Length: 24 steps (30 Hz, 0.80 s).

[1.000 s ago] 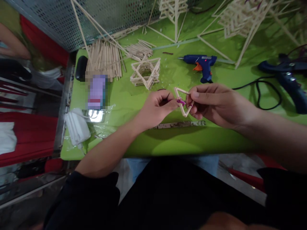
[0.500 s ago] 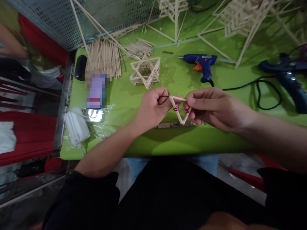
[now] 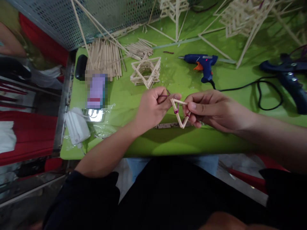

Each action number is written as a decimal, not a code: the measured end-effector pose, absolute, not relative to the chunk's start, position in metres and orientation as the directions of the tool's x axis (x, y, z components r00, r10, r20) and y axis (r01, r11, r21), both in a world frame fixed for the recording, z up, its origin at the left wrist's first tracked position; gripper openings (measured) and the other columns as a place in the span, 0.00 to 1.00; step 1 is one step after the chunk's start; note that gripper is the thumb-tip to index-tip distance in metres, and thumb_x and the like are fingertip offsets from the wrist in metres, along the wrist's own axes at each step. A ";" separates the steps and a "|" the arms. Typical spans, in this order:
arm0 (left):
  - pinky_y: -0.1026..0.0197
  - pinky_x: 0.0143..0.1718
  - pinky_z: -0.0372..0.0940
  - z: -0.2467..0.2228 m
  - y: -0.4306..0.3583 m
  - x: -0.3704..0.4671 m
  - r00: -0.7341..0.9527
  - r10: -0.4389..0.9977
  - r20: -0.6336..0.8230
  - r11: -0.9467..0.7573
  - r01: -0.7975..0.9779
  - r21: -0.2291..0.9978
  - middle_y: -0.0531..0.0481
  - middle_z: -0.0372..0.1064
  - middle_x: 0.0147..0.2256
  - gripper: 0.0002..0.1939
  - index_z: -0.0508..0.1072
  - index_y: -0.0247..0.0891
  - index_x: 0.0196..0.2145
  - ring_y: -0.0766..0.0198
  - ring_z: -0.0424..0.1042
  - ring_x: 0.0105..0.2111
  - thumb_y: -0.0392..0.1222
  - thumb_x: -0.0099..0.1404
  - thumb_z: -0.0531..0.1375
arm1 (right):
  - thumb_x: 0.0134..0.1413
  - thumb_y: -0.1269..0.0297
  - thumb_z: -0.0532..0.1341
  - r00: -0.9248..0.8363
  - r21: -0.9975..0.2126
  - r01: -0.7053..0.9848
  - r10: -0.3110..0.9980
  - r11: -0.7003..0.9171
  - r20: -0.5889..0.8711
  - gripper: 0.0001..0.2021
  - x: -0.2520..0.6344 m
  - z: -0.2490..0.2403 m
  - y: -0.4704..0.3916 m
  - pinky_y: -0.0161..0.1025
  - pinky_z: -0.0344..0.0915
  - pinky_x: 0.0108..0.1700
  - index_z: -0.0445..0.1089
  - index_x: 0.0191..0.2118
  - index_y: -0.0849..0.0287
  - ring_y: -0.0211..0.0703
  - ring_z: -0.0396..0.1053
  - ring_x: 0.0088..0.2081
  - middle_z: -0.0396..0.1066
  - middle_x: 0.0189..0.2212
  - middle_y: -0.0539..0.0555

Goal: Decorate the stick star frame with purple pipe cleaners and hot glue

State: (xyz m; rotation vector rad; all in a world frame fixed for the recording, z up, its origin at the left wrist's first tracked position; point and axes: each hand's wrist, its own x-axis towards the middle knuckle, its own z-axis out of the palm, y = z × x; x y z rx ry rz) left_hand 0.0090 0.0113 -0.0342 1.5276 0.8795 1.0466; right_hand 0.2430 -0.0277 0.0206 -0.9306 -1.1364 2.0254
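Between my hands, above the front of the green table, is a small triangle of wooden sticks (image 3: pixel 178 117) with dark purple cord wound round two of its sides. My right hand (image 3: pixel 211 108) pinches the triangle at its right corner, thumb on top. My left hand (image 3: pixel 153 105) is closed, and a loop of purple cord (image 3: pixel 167 93) comes out between its thumb and fingers. The left thumb tip is close to the triangle's upper left corner; whether it touches is hard to see. Beyond my hands stands a star-shaped frame of stacked sticks (image 3: pixel 145 72).
A blue glue gun (image 3: pixel 201 60) with a lit red light lies behind my right hand, its black cable (image 3: pixel 240 87) running right. Loose sticks (image 3: pixel 105 59) are heaped at back left. Larger stick structures (image 3: pixel 240 19) stand behind. A white charger (image 3: pixel 77 126) and pliers-like blue tool (image 3: pixel 287 72) flank the area.
The triangle has tilted and dropped slightly, its lower corner now a little lower. My left thumb shows more beside it. Both hands keep their grip.
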 end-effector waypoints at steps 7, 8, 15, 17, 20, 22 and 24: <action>0.57 0.25 0.50 -0.040 0.012 0.009 0.381 0.911 0.158 -0.184 0.033 0.982 0.58 0.45 0.27 0.41 0.53 0.44 0.27 0.67 0.52 0.24 0.66 0.69 0.80 | 0.59 0.43 0.85 -0.567 -0.886 -0.189 0.784 -0.423 -0.253 0.25 0.244 0.018 -0.026 0.33 0.68 0.26 0.82 0.33 0.61 0.35 0.73 0.26 0.77 0.27 0.54; 0.57 0.26 0.50 -0.040 0.012 0.009 0.383 0.910 0.156 -0.180 0.026 0.983 0.58 0.45 0.27 0.41 0.53 0.44 0.28 0.68 0.52 0.24 0.65 0.70 0.79 | 0.60 0.44 0.85 -0.570 -0.886 -0.192 0.783 -0.422 -0.250 0.25 0.244 0.017 -0.026 0.33 0.68 0.27 0.82 0.33 0.61 0.35 0.73 0.26 0.78 0.27 0.53; 0.60 0.27 0.48 -0.044 0.010 0.011 0.414 0.899 0.146 -0.129 -0.069 0.989 0.60 0.43 0.26 0.38 0.51 0.43 0.28 0.70 0.49 0.24 0.52 0.73 0.79 | 0.62 0.46 0.84 -0.583 -0.884 -0.202 0.776 -0.423 -0.238 0.23 0.246 0.014 -0.026 0.31 0.69 0.28 0.82 0.34 0.61 0.34 0.74 0.27 0.78 0.27 0.53; 0.60 0.27 0.51 -0.045 0.009 0.011 0.425 0.893 0.150 -0.121 -0.095 0.988 0.60 0.43 0.26 0.38 0.50 0.42 0.28 0.71 0.48 0.24 0.49 0.74 0.78 | 0.62 0.46 0.84 -0.581 -0.882 -0.203 0.778 -0.425 -0.241 0.23 0.246 0.014 -0.026 0.31 0.69 0.28 0.82 0.34 0.61 0.34 0.74 0.27 0.78 0.27 0.53; 0.61 0.28 0.55 -0.047 0.010 0.010 0.433 0.888 0.156 -0.126 -0.097 0.987 0.60 0.43 0.26 0.38 0.51 0.42 0.28 0.71 0.48 0.24 0.48 0.74 0.78 | 0.63 0.46 0.84 -0.581 -0.880 -0.206 0.777 -0.428 -0.242 0.22 0.245 0.014 -0.026 0.31 0.68 0.28 0.83 0.35 0.61 0.34 0.74 0.27 0.79 0.28 0.53; 0.60 0.29 0.57 -0.049 0.010 0.010 0.435 0.887 0.154 -0.133 -0.078 0.988 0.60 0.43 0.26 0.37 0.51 0.42 0.28 0.70 0.49 0.24 0.48 0.74 0.78 | 0.63 0.46 0.84 -0.582 -0.881 -0.206 0.777 -0.427 -0.240 0.22 0.245 0.014 -0.027 0.31 0.69 0.28 0.83 0.36 0.61 0.34 0.74 0.27 0.78 0.28 0.53; 0.59 0.30 0.58 -0.053 0.012 0.010 0.431 0.888 0.157 -0.145 -0.062 0.988 0.60 0.44 0.26 0.37 0.52 0.42 0.28 0.70 0.50 0.25 0.50 0.75 0.77 | 0.63 0.45 0.84 -0.577 -0.892 -0.198 0.784 -0.406 -0.229 0.23 0.244 0.014 -0.027 0.32 0.68 0.27 0.83 0.36 0.62 0.34 0.74 0.27 0.78 0.28 0.53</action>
